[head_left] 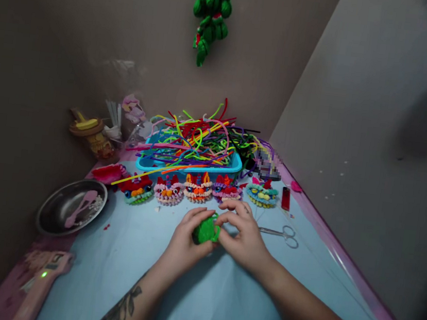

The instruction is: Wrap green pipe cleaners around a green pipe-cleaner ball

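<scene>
A small rounded piece of bright green pipe cleaner (205, 230) is held between both hands, above the middle of the blue table cover. My left hand (185, 239) wraps it from the left, with the thumb below and the fingers on top. At its right edge, my right hand (245, 239) pinches a looped green strand between thumb and fingertips. Small scissors (285, 235) lie just right of my right hand. Beyond the hands sits a row of several colourful pipe-cleaner animal heads, among them an orange and peach one (198, 186) and a light blue and yellow one (262, 193).
A blue basket (192, 170) heaped with loose pipe cleaners stands at the back. To the left are a metal bowl (48, 220) with a pink scoop and a pink glue gun (40, 289) showing a green light. Green pipe-cleaner pieces (211, 17) hang on the wall.
</scene>
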The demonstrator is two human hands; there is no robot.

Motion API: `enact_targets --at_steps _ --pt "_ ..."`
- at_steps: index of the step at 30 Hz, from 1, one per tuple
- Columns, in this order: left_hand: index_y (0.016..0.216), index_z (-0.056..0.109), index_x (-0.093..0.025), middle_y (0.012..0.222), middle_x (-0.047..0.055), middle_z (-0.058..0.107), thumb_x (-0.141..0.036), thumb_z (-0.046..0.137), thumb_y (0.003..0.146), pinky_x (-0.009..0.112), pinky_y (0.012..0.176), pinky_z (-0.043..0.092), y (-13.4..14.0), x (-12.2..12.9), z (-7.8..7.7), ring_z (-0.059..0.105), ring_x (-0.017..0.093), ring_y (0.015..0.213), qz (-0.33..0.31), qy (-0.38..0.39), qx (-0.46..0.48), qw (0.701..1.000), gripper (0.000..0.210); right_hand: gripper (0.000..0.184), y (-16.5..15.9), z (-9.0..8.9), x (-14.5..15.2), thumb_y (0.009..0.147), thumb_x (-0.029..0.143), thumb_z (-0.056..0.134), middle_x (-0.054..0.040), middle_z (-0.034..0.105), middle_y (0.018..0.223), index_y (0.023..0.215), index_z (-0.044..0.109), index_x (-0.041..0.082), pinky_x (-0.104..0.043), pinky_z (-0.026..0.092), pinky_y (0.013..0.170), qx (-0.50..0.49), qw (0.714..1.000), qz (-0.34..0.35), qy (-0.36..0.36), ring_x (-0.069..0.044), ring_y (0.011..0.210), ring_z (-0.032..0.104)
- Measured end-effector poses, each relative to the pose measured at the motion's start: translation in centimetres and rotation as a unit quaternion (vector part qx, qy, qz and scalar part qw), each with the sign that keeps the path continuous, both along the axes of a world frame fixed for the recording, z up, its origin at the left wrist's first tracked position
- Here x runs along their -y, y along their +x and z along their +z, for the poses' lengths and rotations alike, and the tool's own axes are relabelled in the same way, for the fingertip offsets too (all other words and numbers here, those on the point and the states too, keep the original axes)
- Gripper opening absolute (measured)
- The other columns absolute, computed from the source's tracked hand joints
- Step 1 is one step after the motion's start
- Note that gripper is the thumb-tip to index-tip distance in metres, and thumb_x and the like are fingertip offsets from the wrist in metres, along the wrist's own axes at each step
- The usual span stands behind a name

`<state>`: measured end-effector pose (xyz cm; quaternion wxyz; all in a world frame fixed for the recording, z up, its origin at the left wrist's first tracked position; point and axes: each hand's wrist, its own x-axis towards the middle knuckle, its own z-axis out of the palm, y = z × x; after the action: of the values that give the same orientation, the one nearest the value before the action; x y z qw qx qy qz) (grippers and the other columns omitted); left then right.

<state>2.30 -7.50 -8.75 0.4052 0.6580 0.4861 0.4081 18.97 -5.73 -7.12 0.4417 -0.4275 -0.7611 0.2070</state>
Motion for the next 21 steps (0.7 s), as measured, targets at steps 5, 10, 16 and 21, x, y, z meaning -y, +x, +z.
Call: enact_targets --at_steps 5,10,16,21 --pt "0.118 0.061 -0.021 0.128 0.013 0.051 -0.015 0.072 0.065 0.040 0.099 0.043 -0.01 0.05 -0.11 0.050 0.027 0.121 0.004 -0.002 -0.006 1.000 0.054 0.018 0.30 0.17 0.11 0.065 0.004 0.058 -0.0074 0.055 0.112 0.071 0.063 0.020 -0.045 0.041 0.094 0.060 0.998 0.024 0.002 -0.027 0.111 0.047" --pt "0.116 0.062 -0.021 0.125 0.012 0.054 -0.019 0.074 0.064 0.041 0.099 0.043 -0.29 -0.23 -0.36 0.051 0.027 0.120 0.007 -0.023 0.020 1.000 0.054 0.022 0.67 0.25 0.16 0.071 0.006 0.055 -0.0086 0.053 0.119 0.083 0.065 0.021 -0.051 0.038 0.100 0.111 0.991 0.063 0.031 -0.030 0.119 0.041" --pt "0.118 0.060 -0.019 0.123 0.012 0.056 -0.018 0.073 0.065 0.041 0.095 0.046 -0.37 -0.39 -0.37 0.056 0.027 0.113 -0.008 -0.057 0.058 0.997 0.054 0.021 0.52 -0.03 0.16 0.077 0.008 0.054 -0.0104 0.055 0.117 0.092 0.061 0.021 -0.051 0.042 0.097 0.112 0.991 0.070 0.017 -0.029 0.118 0.043" --pt "0.118 0.059 -0.018 0.123 0.012 0.058 -0.021 0.074 0.066 0.040 0.094 0.046 -0.24 -0.34 -0.33 0.056 0.027 0.112 -0.021 -0.069 0.059 0.996 0.054 0.022 0.44 -0.01 0.25 0.079 0.006 0.051 -0.0105 0.058 0.110 0.095 0.059 0.020 -0.049 0.044 0.095 0.094 0.993 0.055 0.054 -0.027 0.112 0.047"
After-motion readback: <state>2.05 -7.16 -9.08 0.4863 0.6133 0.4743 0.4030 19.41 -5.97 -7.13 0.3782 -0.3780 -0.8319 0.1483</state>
